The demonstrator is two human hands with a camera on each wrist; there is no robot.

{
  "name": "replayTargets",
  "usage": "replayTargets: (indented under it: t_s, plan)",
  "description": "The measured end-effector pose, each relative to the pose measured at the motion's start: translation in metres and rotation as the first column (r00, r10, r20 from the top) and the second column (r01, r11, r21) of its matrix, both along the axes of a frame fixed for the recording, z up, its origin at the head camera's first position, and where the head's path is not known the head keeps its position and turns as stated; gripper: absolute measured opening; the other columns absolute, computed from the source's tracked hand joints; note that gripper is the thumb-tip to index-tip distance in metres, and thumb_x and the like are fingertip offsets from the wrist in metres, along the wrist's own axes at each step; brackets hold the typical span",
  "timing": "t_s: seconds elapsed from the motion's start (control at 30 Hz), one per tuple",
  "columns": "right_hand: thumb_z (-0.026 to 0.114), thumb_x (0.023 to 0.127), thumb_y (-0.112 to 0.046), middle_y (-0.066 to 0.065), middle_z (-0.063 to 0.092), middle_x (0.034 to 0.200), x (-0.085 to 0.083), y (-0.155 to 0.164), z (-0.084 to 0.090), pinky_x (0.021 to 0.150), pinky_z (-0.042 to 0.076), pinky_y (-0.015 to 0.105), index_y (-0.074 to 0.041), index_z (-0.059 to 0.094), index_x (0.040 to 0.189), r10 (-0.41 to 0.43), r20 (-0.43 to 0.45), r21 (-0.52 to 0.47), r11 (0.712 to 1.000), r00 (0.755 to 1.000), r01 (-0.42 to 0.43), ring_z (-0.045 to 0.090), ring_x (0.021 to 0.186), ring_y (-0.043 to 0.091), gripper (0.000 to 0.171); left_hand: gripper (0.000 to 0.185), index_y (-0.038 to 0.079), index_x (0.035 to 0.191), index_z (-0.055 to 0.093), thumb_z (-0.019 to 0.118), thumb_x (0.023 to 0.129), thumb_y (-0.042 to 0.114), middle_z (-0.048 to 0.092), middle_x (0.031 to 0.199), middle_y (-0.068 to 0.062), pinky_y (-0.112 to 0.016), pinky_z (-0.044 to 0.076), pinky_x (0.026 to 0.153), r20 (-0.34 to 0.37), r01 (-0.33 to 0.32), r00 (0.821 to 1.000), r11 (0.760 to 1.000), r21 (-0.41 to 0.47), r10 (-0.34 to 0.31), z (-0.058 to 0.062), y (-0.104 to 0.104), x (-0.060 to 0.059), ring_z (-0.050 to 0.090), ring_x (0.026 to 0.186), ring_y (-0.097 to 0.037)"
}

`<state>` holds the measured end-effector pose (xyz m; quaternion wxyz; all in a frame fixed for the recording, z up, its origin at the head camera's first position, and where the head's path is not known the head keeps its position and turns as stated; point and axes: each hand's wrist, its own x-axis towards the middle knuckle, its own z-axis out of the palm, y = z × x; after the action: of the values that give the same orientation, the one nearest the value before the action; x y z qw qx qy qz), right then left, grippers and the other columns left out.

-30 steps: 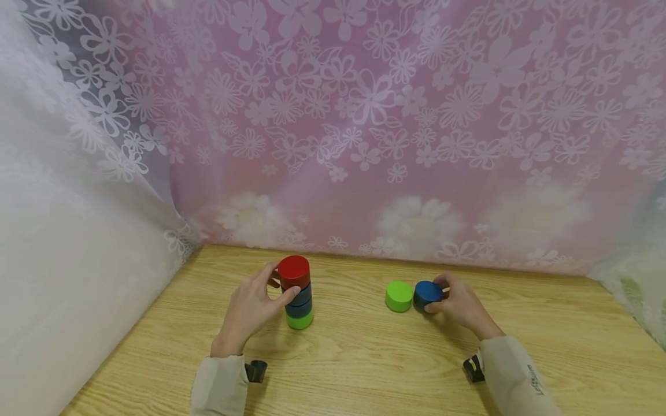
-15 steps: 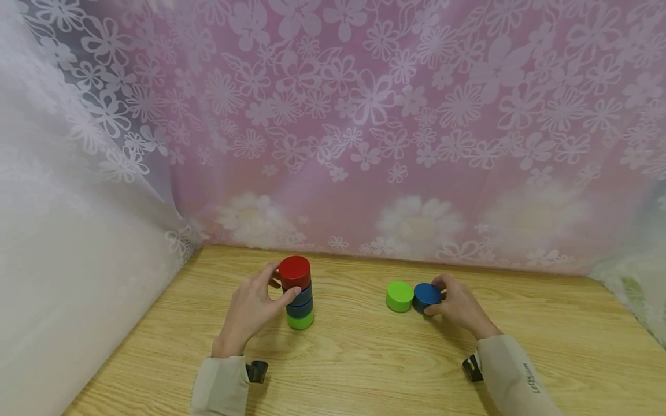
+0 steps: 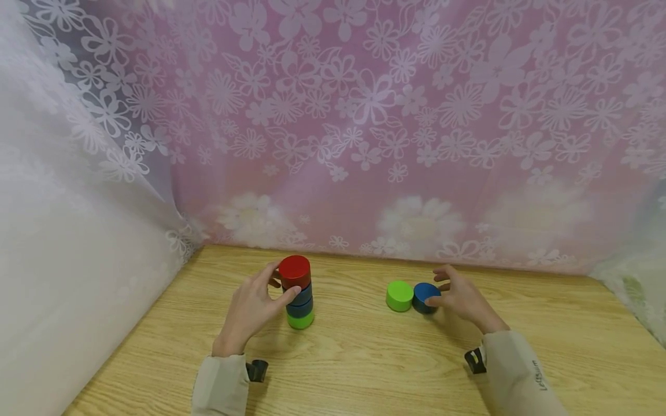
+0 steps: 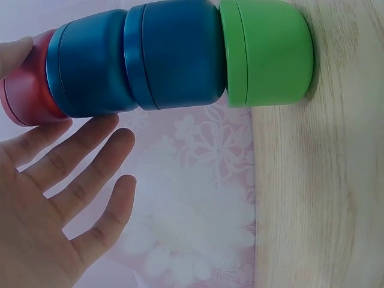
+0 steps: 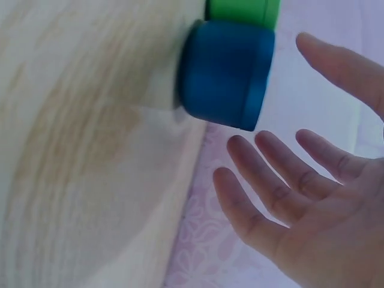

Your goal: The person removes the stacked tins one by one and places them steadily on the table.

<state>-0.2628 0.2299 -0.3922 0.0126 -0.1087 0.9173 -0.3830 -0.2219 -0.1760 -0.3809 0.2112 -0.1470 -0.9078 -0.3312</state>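
On the left stands a column of small round lidded tins: a red tin (image 3: 295, 271) on top, two blue tins (image 4: 177, 57) below it, and a green tin (image 4: 270, 54) at the bottom, on the table. My left hand (image 3: 253, 306) holds the red tin between thumb and fingers; the other fingers spread beside the upper blue tin. To the right, a single blue tin (image 5: 225, 75) sits against a second green tin (image 3: 399, 296). My right hand (image 3: 465, 300) is just off that blue tin, its fingers spread and holding nothing in the right wrist view.
The wooden table (image 3: 354, 358) runs back to a pink flowered curtain (image 3: 364, 144). A white cloth (image 3: 78, 260) hangs along the left side. Each wrist wears a small black camera, such as the left wrist camera (image 3: 257, 371).
My right hand has let go of the blue tin and lifted slightly away, after the tin shifted a little left against the green one. My left hand stays at the red tin.
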Motion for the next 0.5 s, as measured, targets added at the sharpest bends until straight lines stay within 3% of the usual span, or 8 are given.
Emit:
replayTargets:
  t_s: [0.5]
  plan:
    - [0.077, 0.091, -0.015, 0.031, 0.054, 0.135, 0.004, -0.012, 0.014, 0.088, 0.052, 0.058, 0.009, 0.044, 0.142, -0.057, -0.122, -0.067, 0.997, 0.991, 0.049, 0.059, 0.115, 0.047, 0.065, 0.054, 0.007, 0.130, 0.063, 0.081, 0.088, 0.036, 0.073, 0.096, -0.004, -0.043, 0.056, 0.071, 0.013, -0.019, 1.000, 1.000, -0.007, 0.019, 0.000, -0.001, 0.000, 0.070, 0.090, -0.028]
